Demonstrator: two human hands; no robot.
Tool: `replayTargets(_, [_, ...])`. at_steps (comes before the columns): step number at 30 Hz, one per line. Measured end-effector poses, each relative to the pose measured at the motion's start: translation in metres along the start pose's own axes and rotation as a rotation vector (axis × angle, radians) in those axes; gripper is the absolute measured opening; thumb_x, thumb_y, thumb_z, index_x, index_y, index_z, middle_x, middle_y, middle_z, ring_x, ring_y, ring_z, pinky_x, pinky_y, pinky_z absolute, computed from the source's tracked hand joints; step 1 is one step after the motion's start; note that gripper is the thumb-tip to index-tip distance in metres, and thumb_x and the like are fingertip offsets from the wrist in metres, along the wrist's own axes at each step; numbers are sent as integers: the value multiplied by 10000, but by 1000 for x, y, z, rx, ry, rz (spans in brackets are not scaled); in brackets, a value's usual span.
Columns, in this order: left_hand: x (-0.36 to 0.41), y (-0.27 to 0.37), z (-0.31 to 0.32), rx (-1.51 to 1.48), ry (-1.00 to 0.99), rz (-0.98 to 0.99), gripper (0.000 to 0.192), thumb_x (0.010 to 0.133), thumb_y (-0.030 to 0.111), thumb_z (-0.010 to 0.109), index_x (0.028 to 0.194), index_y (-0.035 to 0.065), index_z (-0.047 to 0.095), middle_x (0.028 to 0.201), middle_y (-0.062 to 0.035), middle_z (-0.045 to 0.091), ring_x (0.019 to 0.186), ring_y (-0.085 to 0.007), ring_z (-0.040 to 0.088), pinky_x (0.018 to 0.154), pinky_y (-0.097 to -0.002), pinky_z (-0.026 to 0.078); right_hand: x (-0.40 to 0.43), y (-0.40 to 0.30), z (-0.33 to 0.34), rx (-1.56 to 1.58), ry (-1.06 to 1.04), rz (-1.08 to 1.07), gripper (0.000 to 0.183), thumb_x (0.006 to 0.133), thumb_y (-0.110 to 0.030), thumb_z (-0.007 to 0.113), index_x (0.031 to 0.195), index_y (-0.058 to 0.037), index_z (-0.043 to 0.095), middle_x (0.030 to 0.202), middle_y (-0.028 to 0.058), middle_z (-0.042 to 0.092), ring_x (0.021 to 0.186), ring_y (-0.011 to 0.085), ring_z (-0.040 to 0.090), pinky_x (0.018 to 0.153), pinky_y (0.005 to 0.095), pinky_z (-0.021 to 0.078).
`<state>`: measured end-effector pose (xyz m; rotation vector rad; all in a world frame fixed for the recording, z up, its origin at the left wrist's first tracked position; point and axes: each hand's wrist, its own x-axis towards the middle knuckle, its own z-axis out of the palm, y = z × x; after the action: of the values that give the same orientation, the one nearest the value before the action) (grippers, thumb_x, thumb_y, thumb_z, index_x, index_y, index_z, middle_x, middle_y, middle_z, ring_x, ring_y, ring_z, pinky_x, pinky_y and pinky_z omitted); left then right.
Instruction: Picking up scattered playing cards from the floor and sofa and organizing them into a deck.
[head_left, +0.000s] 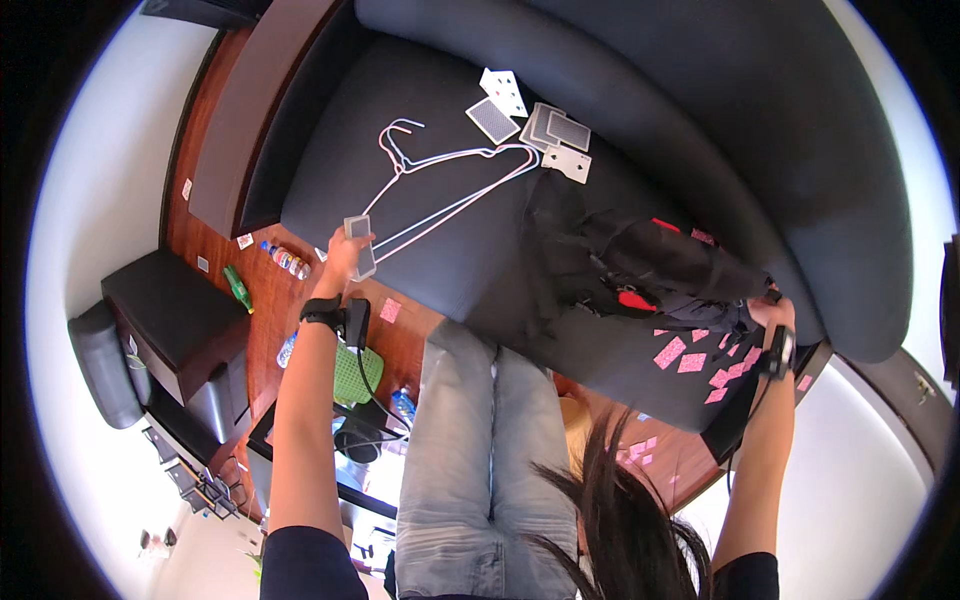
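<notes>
My left hand (343, 259) is shut around a small deck of playing cards (363, 247) at the sofa's front edge. Beside the deck, two wire hangers (450, 159) lie overlapped, their near ends passing behind it. My right hand (772, 309) grips the end of a black backpack (660, 259) with red patches; the exact part in my fingers is hard to make out. Several playing cards (493, 120) lie by the backrest, some face up, others showing grey backs. Pink patterned cards (693, 363) are scattered on the seat below the backpack, some partly covered by it.
The black sofa (405, 75) spans the view ahead. On the wooden floor (259, 315) are a labelled drink bottle (286, 260), a green bottle (238, 289), a green basket (358, 373) and loose cards. A black stool (180, 315) stands left. Cables run from both wrists.
</notes>
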<state>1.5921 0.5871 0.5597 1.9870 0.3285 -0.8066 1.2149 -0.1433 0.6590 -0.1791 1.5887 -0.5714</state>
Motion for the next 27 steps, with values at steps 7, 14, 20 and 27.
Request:
replayTargets(7, [-65, 47, 35, -166, -195, -21, 322, 781, 84, 547, 1090, -6, 564, 928, -87, 634, 789, -168, 592, 704, -287, 476, 6, 24, 46, -53, -101, -238, 300, 783, -144, 569, 1052, -10, 559, 883, 102, 623, 793, 189, 602, 726, 263, 451])
replayTargets(14, [-102, 61, 69, -514, -393, -86, 283, 783, 88, 533, 1030, -51, 537, 903, -167, 626, 783, -266, 632, 704, -339, 518, -51, 71, 98, -577, 121, -899, 515, 759, -198, 638, 1175, 58, 473, 1101, 190, 549, 1020, 281, 529, 892, 362, 405])
replayTargets(20, [-126, 99, 108, -1024, -336, -148, 273, 780, 144, 565, 995, -19, 522, 774, -111, 555, 711, -233, 578, 703, -372, 501, -151, 206, 145, -923, -525, -1486, 285, 835, -37, 545, 1115, -10, 498, 1067, 110, 550, 961, 202, 550, 844, 312, 440])
replayTargets(27, [-107, 94, 143, -1232, -513, -323, 287, 792, 175, 571, 989, -30, 531, 788, -134, 565, 673, -246, 570, 648, -395, 500, -127, 344, 177, -1424, -941, -1478, 359, 784, -70, 565, 1126, -1, 476, 1063, 189, 546, 982, 376, 543, 840, 411, 448])
